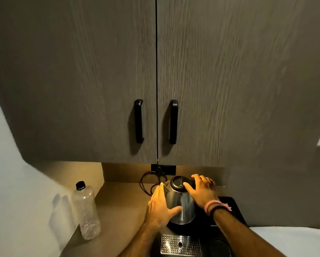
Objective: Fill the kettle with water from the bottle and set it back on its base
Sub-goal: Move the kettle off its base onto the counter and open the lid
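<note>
Nearest, we note a perforated metal tray (180, 244) at the lower edge, part of a black machine whose type we cannot tell. Just beyond it the steel kettle (181, 204) stands upright on its dark base (174, 227), lid shut. The left hand (160, 207) lies spread flat against the kettle's left wall, fingers extended, not closed round anything; we judge it steadies the body. The right hand (201, 190) rests over the lid and handle side, fingers curled loosely; whether it truly grips the handle we cannot tell. Two bands sit on that wrist. The bottle (85, 210) stands capped at the left of the surface (122, 201), well apart from the kettle, and looks nearly empty. We judge filling done and the kettle being seated. Behind, a cord runs to a wall socket (162, 169) beneath closed cabinet doors (81, 80).
</note>
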Demonstrator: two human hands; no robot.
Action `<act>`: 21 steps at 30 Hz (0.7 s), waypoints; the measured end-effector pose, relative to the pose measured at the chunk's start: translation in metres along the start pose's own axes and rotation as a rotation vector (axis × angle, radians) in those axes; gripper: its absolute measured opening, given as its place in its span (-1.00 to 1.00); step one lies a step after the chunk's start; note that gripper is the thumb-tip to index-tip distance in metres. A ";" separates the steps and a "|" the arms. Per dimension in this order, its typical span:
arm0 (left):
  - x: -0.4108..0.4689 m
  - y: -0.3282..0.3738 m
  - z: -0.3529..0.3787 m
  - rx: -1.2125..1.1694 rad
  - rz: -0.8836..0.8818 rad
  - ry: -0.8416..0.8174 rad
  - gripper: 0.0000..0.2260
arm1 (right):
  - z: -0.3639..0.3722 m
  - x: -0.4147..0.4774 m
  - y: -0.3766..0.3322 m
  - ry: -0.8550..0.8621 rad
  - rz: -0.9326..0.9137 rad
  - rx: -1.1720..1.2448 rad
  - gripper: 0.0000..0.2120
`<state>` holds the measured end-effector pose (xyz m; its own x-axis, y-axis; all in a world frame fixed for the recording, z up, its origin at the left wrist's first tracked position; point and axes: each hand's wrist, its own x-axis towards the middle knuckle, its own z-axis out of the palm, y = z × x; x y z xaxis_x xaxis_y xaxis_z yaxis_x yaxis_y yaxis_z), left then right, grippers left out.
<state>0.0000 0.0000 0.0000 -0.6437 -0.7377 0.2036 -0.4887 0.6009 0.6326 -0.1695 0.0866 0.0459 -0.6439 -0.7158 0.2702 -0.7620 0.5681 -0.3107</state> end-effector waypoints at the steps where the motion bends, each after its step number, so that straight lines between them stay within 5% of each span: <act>1: 0.005 0.001 0.004 -0.068 -0.042 -0.020 0.15 | 0.005 0.007 0.002 -0.054 0.041 0.055 -0.41; 8: 0.036 0.004 0.027 -0.310 -0.297 -0.103 0.39 | 0.030 0.039 -0.003 -0.283 0.247 0.247 -0.15; 13: 0.044 0.004 0.036 -0.414 -0.318 -0.057 0.27 | 0.030 0.040 -0.010 -0.205 0.249 0.240 -0.38; 21: 0.043 0.013 0.044 -0.488 -0.351 -0.010 0.31 | 0.020 0.045 0.008 -0.262 0.249 0.464 -0.44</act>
<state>-0.0602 -0.0099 -0.0161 -0.4992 -0.8623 -0.0854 -0.3477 0.1091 0.9312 -0.2029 0.0504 0.0373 -0.7162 -0.6935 -0.0779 -0.4423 0.5374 -0.7180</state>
